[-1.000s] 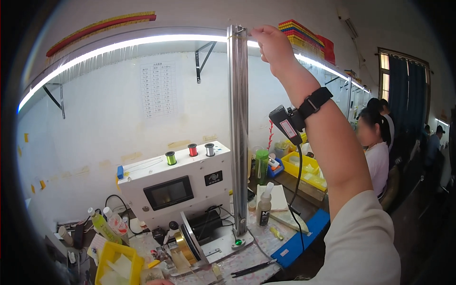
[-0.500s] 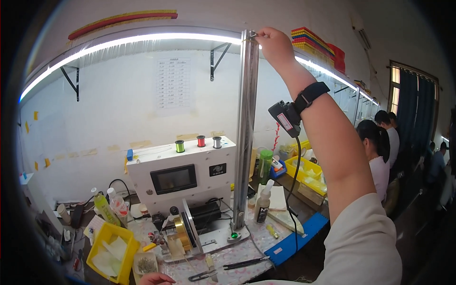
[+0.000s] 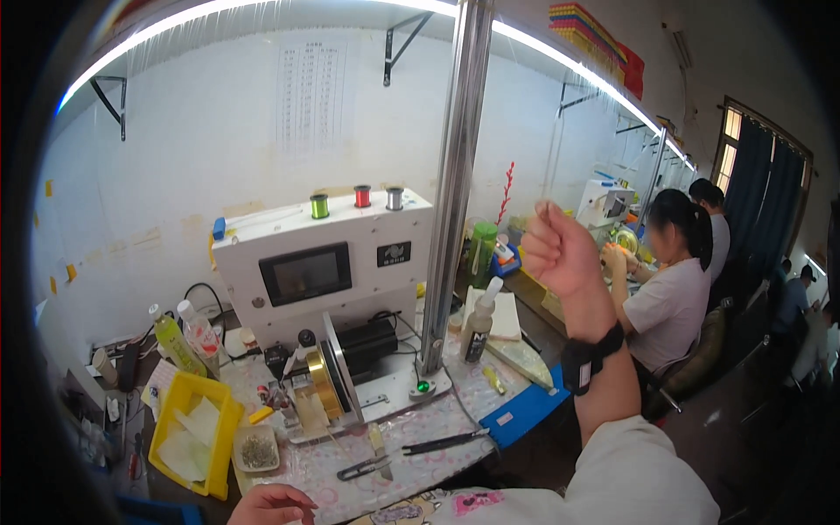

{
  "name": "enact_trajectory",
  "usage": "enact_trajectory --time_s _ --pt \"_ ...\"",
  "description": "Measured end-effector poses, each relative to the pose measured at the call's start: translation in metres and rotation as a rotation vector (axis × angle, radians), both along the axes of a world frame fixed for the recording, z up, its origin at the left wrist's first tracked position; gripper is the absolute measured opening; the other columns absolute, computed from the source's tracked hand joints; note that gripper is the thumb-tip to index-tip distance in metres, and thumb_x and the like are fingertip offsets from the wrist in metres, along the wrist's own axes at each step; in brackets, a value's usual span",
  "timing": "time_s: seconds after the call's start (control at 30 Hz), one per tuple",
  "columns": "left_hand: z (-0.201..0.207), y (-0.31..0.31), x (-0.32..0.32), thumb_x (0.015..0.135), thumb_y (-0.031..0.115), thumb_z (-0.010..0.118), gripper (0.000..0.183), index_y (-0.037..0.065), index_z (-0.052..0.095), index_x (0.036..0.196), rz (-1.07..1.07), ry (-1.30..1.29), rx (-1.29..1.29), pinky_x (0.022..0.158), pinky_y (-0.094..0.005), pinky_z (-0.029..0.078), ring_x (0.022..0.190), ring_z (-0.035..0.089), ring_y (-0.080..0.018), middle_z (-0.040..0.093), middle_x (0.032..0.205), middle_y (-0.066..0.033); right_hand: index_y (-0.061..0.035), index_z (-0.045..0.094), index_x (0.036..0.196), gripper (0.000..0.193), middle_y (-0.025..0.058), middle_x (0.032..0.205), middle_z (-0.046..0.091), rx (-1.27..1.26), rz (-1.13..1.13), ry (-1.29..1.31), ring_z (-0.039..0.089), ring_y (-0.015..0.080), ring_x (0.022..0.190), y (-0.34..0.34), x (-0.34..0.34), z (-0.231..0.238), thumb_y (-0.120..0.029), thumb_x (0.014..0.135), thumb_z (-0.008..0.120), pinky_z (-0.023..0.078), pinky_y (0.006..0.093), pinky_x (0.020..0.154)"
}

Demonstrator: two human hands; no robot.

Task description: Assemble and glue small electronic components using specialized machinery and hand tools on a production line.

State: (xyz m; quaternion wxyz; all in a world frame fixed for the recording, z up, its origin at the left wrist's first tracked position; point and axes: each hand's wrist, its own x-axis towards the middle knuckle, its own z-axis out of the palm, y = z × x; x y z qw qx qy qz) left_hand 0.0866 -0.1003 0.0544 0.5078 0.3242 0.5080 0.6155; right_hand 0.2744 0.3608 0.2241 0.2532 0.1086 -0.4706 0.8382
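Observation:
My right hand (image 3: 560,249) is raised to the right of the upright metal post (image 3: 451,192), apart from it. Its fingers are curled together in a pinch; whatever they hold, if anything, is too fine to make out. Low at the front edge of the bench, my left hand (image 3: 273,506) shows in part, its fingers loosely extended with nothing seen in them. Nearest to it are a small white dish of tiny metal pieces (image 3: 259,450) and thread snips (image 3: 362,467). Behind stands a white winding machine (image 3: 328,223) with a dark screen and a gold-coloured wheel (image 3: 323,386).
Green, red and silver spools (image 3: 362,197) sit on the machine. Black tweezers (image 3: 444,441), a dropper bottle (image 3: 478,324) and a blue board (image 3: 525,416) lie or stand to the right. A yellow bin (image 3: 229,455) is at left. A co-worker (image 3: 669,289) sits at far right.
My right hand has come down from the top of the metal post, to its right. More of my left hand shows at the lower edge. The view has tilted downward.

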Motion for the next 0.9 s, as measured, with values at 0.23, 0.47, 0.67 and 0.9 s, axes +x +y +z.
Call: enact_trajectory --time_s 0.23,0.47,0.67,0.9 --pt "0.0 0.002 -0.009 0.087 0.011 0.059 0.02 -0.003 0.056 0.101 -0.012 0.064 0.007 0.071 -0.0283 0.046 0.079 0.059 -0.0164 0.062 0.088 -0.0096 -0.0133 0.052 0.085 0.011 -0.0049 0.061 0.033 -0.385 0.15 0.032 0.032 0.0068 0.052 -0.024 -0.013 -0.181 -0.023 0.09 0.054 0.026 0.0211 0.047" --pt "-0.02 0.013 -0.011 0.081 0.001 0.057 0.023 -0.013 0.056 0.1 -0.016 -0.111 0.101 0.078 -0.0372 0.05 0.085 0.063 -0.0278 0.063 0.091 -0.0213 -0.012 0.052 0.083 0.008 -0.0059 0.059 0.03 -0.511 0.217 -0.202 0.03 0.0065 0.052 -0.026 -0.048 -0.244 -0.016 0.089 0.054 0.026 0.0218 0.046" --pt "-0.022 0.035 -0.016 0.081 0.002 0.058 0.022 -0.011 0.056 0.099 -0.066 -0.09 0.028 0.079 -0.0357 0.048 0.085 0.061 -0.0251 0.063 0.089 -0.0178 -0.0121 0.054 0.082 0.011 -0.0051 0.06 0.028 -0.553 0.273 -0.182 0.028 0.0078 0.053 -0.02 -0.058 -0.253 -0.022 0.087 0.057 0.024 0.0227 0.047" --pt "-0.025 0.068 -0.02 0.081 0.004 0.06 0.023 -0.011 0.057 0.098 -0.068 -0.088 -0.036 0.078 -0.0354 0.047 0.084 0.061 -0.0245 0.062 0.088 -0.0174 -0.0111 0.057 0.081 0.012 -0.0055 0.059 0.026 -0.623 0.339 -0.081 0.025 0.0076 0.051 -0.014 -0.07 -0.27 -0.021 0.086 0.058 0.022 0.0222 0.046"
